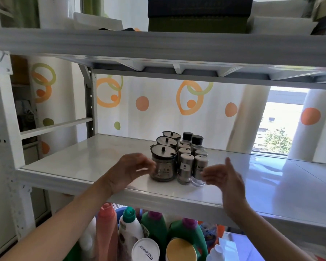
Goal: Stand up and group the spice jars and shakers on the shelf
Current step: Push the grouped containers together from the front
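Three lidded spice jars (164, 161) stand upright in a file running front to back on the white shelf (79, 166). Just right of them, two rows of steel shakers (193, 166) also stand upright, with two black-capped bottles (192, 139) at the back. Nothing lies tipped over, as far as the view shows. The cluster is tight, with items touching or nearly so. Judged from this, the standing-up and grouping look essentially done; at most a final nudge or squaring-up remains.

Left hand (129, 169): fingers loosely curled and spread, holding nothing. Front jar sits just right of its fingertips, close; contact cannot be confirmed, since the fingers are motion-blurred.

Right hand (222, 178): open, thumb up, fingers relaxed and pointing left, holding nothing. Front-right shaker (199, 171) sits just left of its fingertips, with a slim gap.

Group lies between the two hands, both bracketing it at the front row. Detergent bottles (132, 228) crowd the level below.
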The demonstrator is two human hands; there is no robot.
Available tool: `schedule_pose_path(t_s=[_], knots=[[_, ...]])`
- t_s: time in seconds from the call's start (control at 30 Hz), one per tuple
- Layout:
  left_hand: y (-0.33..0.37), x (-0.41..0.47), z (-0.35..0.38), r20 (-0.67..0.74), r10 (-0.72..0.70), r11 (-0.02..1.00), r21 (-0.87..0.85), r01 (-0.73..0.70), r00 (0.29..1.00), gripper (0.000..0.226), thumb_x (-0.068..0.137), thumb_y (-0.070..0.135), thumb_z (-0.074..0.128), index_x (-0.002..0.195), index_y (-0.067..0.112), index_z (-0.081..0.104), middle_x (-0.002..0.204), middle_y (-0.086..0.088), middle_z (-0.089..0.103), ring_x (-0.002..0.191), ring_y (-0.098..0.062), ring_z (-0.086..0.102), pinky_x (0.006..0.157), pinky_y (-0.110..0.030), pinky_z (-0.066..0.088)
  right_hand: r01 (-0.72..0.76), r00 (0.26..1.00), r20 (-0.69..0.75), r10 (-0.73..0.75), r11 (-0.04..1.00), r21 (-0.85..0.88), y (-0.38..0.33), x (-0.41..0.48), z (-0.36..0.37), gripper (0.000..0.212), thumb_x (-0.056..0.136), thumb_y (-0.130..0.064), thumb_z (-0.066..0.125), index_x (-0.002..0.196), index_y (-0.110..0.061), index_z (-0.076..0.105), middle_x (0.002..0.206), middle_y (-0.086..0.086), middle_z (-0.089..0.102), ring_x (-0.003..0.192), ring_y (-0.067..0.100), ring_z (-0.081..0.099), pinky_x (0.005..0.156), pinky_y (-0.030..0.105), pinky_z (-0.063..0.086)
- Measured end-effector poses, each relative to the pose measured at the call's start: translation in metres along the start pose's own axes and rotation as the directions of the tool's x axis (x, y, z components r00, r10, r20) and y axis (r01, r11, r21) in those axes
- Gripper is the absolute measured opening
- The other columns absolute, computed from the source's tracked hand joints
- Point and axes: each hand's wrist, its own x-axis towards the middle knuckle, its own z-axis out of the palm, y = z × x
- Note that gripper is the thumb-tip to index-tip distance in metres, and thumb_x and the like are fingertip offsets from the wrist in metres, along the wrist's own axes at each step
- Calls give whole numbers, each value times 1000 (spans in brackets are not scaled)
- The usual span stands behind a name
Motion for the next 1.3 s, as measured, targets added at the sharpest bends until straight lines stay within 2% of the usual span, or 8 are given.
schedule_pose_path(t_s=[0.07, 0.17, 0.27, 0.37, 0.8, 1.03, 1.17, 1.3], knots=[[0, 5, -2, -354, 87, 976, -158, -152, 931, 16, 81, 20, 64, 77, 6, 69, 76, -8, 70, 84, -24, 63, 75, -31, 57, 88, 934, -349, -75, 996, 22, 4, 2, -3, 50, 101, -33, 28, 82, -4, 63, 84, 15, 71, 66, 14, 66, 67, 27, 50], [-12, 25, -3, -569, 97, 994, 7, -113, 816, 37, 100, 30, 35, 119, 8, 58, 118, -8, 62, 121, -25, 51, 102, -35, 40, -57, 918, -395, 47, 998, -14, 8, 20, 4, 49, 101, -38, 22, 126, -6, 51, 136, 12, 52, 120, 23, 51, 103, 35, 33], [-22, 41, 2, -533, 29, 992, 118, 41, 846, 58, 101, 45, 16, 146, 12, 30, 154, -2, 31, 144, -16, 23, 119, -34, 12, -196, 943, -279, 181, 980, -29, 4, 31, 24, 62, 97, -54, 17, 146, -18, 29, 151, -3, 33, 140, 17, 27, 116, 39, 13], [-27, 55, 4, -507, -18, 985, 138, 102, 862, 67, 98, 53, 8, 148, 12, 27, 156, -1, 26, 146, -12, 18, 120, -31, 6, -238, 957, -151, 246, 969, 70, -4, 32, 42, 59, 95, -57, 16, 118, -21, 57, 111, 2, 58, 104, 19, 54, 98, 42, 40], [-33, 68, 16, -495, -130, 979, 76, 191, 859, 69, 91, 66, 20, 113, 18, 65, 122, -9, 65, 115, -26, 59, 106, -44, 42, -166, 984, -50, 173, 980, 113, 1, 41, 56, 52, 96, -53, 18, 94, -23, 59, 113, 9, 61, 80, 16, 61, 79, 30, 48], [-16, 31, -2, -526, 208, 939, 345, -16, 824, 58, 101, 41, 21, 100, 6, 67, 106, -8, 70, 102, -21, 62, 95, -34, 44, -220, 975, -23, 219, 975, -32, 12, 30, 0, 64, 97, -50, 19, 138, -6, 41, 145, 10, 42, 131, 25, 42, 110, 38, 31], [3, 6, -8, -295, 34, 988, 153, 12, 955, 52, 94, 38, 40, 64, 5, 67, 69, -11, 71, 73, -25, 65, 72, -34, 55, -189, 978, 77, 193, 980, -62, 1, 10, -26, 56, 94, -38, 35, 83, 5, 69, 87, 19, 72, 90, 35, 62, 74, 31, 55], [1, 5, 6, 162, -219, 948, 269, 171, 962, 53, 86, 47, 51, 101, 0, 71, 111, -20, 69, 105, -28, 66, 94, -35, 53, -226, 828, 468, 309, 947, -227, -7, 7, -7, 75, 78, -66, 44, 98, 0, 73, 109, 20, 69, 104, 30, 66, 86, 28, 56]])
